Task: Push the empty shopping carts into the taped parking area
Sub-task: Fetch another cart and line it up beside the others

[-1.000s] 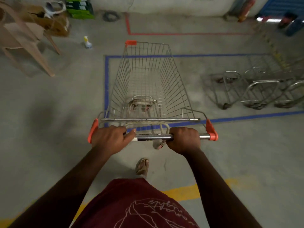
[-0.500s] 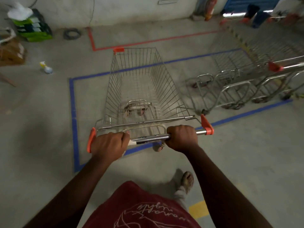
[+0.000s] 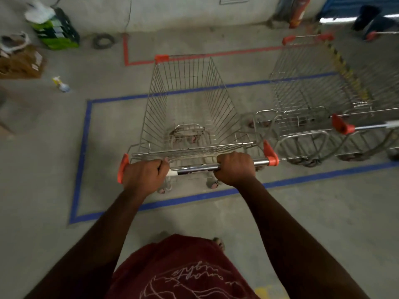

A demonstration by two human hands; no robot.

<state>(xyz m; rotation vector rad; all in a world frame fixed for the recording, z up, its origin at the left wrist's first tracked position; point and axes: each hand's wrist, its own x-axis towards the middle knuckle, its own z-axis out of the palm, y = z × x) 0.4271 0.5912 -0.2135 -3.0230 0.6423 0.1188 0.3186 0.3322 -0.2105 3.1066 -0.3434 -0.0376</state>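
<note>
both hands are curled around the cart's handle bar [image 3: 198,168], the left hand [image 3: 143,176] near its orange left end and the right hand [image 3: 235,168] right of centre. the empty shopping cart [image 3: 187,108] sits in the middle of the frame, its basket and visible rear wheels inside the blue taped rectangle [image 3: 86,147], though the front rim overhangs the far tape line. another cart [image 3: 306,98] already stands parked at the right of the frame, so i judge this one nearly placed, with perhaps a small nudge and letting go left.
</note>
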